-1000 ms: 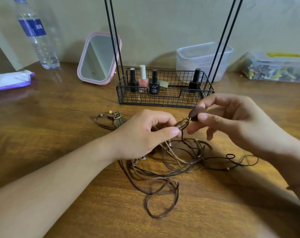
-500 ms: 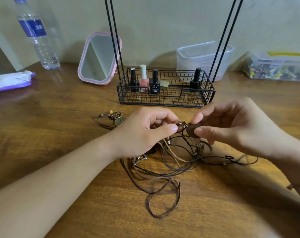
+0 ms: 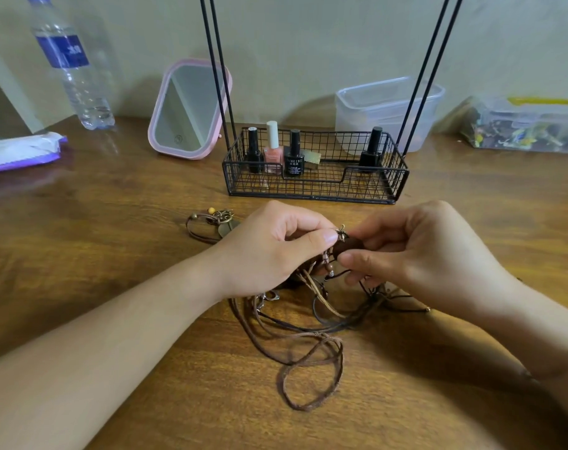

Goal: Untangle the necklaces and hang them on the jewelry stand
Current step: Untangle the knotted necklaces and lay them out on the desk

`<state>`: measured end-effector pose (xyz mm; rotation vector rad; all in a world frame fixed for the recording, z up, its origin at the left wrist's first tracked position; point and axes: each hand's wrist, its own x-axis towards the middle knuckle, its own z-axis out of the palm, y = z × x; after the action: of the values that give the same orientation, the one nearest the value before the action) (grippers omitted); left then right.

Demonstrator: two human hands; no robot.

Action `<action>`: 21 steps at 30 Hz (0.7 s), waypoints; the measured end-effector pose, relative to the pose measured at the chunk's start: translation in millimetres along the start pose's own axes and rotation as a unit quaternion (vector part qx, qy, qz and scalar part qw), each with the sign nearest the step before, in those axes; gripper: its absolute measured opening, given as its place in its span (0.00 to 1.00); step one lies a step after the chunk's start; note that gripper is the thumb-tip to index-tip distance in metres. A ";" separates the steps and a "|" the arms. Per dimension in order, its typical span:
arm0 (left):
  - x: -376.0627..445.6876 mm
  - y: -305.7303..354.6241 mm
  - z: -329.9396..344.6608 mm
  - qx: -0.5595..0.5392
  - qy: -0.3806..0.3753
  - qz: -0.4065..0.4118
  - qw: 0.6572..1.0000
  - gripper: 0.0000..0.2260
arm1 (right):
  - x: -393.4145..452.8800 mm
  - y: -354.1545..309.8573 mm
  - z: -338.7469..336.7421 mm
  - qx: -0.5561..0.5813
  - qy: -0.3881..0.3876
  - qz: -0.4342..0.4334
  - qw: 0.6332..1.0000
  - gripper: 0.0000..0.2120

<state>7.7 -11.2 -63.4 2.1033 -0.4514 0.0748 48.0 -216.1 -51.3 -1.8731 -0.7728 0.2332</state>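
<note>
Two bare hands meet over a wooden table [image 3: 97, 241], working at a tangle of brown and black corded necklaces [image 3: 308, 323]; the cords are too knotted together to count. The left hand [image 3: 269, 248] pinches a small metal charm [image 3: 340, 232] between thumb and forefinger, while the right hand [image 3: 419, 251] grips a dark brown pendant [image 3: 349, 245] touching that charm, its fingers curled round it. Most of the cords lie slack on the table below the hands, one brown loop [image 3: 312, 375] trailing toward the viewer. A separate cluster of beads and charms [image 3: 216, 219] sits on the table just left of the left hand. Behind the hands stands the jewelry stand [image 3: 315, 177], a black wire basket with two pairs of thin black rods rising out of view; no necklace hangs on what shows of it. Four nail polish bottles stand in the basket: three black [image 3: 294, 154] and one pink [image 3: 273, 151]. Along the wall are one water bottle [image 3: 71, 66], one pink-framed mirror [image 3: 188, 108], one clear plastic tub [image 3: 386, 108] and one clear lidded box of mixed items [image 3: 523, 128]. One purple-edged wipes packet [image 3: 19, 152] lies at far left.
</note>
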 end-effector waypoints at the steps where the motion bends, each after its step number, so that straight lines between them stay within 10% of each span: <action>1: 0.2 -0.7 -0.4 0.003 0.008 -0.001 1.000 0.12 | 0.6 0.3 -0.3 -0.014 0.003 -0.003 1.000 0.07; 9: -0.8 -2.6 -1.8 0.022 0.049 -0.011 0.998 0.05 | 4.2 1.0 -9.9 -0.015 -0.065 -0.026 0.997 0.09; 21: -1.2 0.6 -1.9 0.021 0.054 -0.018 0.998 0.09 | 3.9 12.0 -8.4 -0.223 0.032 -0.156 0.962 0.05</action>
<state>6.7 -9.5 -62.1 2.1363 -0.3493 0.1787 60.0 -222.9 -57.5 -2.1234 -1.1307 -0.2204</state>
